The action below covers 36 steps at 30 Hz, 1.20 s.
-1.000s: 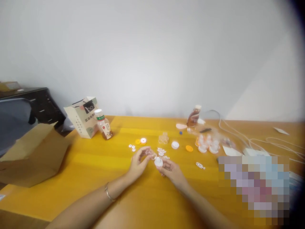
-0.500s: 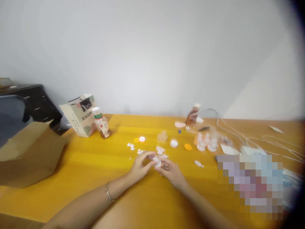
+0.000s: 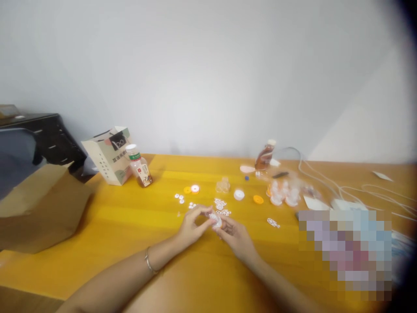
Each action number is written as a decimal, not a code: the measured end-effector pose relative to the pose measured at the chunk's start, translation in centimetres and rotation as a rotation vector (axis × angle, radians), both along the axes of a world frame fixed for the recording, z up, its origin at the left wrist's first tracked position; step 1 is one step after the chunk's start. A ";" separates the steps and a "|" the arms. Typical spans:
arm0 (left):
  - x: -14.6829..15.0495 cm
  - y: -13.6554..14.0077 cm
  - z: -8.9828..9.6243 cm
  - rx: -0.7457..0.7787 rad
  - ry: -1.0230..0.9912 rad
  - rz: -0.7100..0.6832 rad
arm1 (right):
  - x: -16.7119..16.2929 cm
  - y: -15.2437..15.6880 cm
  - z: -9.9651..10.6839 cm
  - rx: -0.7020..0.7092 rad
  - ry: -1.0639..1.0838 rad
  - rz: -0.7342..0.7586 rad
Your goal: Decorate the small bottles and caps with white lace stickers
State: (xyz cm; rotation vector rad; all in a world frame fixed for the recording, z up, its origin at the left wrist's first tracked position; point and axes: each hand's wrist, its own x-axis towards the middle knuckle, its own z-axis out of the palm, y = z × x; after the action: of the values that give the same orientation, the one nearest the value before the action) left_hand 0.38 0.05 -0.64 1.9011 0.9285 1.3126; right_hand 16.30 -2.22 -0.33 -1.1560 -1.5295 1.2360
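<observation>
Both hands pinch small white part [image 3: 215,219]; left hand [image 3: 192,226], right hand [image 3: 235,234]; details blurred.

1. Bare table [image 3: 124,226] is seen to the left of the hands, as far as the cardboard box [image 3: 39,213].
2. Passage beyond the hands is cluttered by small white parts [image 3: 221,205].
3. The far left is blocked by a paper bag [image 3: 109,154] and bottle [image 3: 139,166].
4. The right is crowded by cups [image 3: 283,195] and cables [image 3: 358,191].

2 bottles [image 3: 138,166] [image 3: 264,156], 1 paper bag [image 3: 109,154]
</observation>
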 end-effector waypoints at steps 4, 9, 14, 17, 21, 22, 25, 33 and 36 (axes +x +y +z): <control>0.1 -0.3 0.1 -0.018 0.010 0.035 | 0.1 -0.2 0.0 0.062 -0.036 -0.015; 0.2 -0.4 -0.1 -0.084 -0.033 -0.017 | 0.0 -0.3 0.3 0.014 -0.019 -0.001; 0.0 -0.1 -0.2 -0.156 -0.096 -0.017 | 0.0 -0.3 0.7 -0.090 0.085 0.059; -0.3 0.2 0.1 -0.203 -0.141 -0.038 | 0.1 -0.3 0.9 -0.140 0.158 0.138; -0.7 0.6 1.1 -0.314 -0.243 -0.242 | 0.2 -0.1 0.9 -0.191 0.268 0.200; -0.8 0.7 1.2 -0.342 -0.259 -0.293 | 0.2 -0.1 0.9 -0.201 0.291 0.205; -0.8 0.8 1.4 -0.377 -0.292 -0.332 | 0.2 0.0 0.7 -0.222 0.329 0.207; -0.6 0.5 0.6 -0.207 -0.232 -0.209 | -0.1 -0.7 1.3 -0.165 0.240 0.118; -0.2 0.2 0.3 -0.138 -0.207 -0.134 | -0.4 -1.0 1.5 -0.121 0.196 0.054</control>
State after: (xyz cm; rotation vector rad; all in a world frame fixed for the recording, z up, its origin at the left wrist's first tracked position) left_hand 0.16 0.26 -0.30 1.6576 0.7535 1.3024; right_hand 15.92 -3.19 1.15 -1.0417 -1.3636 1.4503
